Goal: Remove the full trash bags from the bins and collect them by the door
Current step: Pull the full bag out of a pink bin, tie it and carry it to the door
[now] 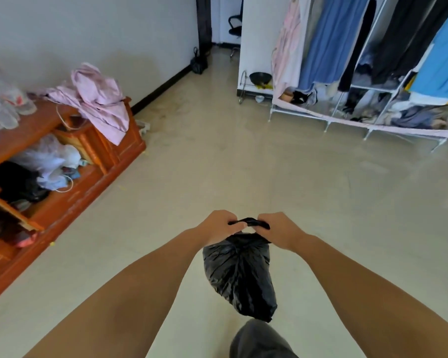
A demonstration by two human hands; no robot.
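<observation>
Two hands, left hand (221, 226), right hand (279, 229), gripping trash bag (239, 275), hanging lengthwise downward

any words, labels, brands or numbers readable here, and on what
None can be read.
Clear plastic items on the orange wooden cabinet: red marks, too blurred to read as text.
Black plastic trash bag, held by the left hand and right hand: no print shows.

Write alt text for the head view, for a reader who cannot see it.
Both hands, left hand and right hand, grip the top of a full black trash bag held above a pale floor. A wooden cabinet stands left, a clothes rack right.
</observation>
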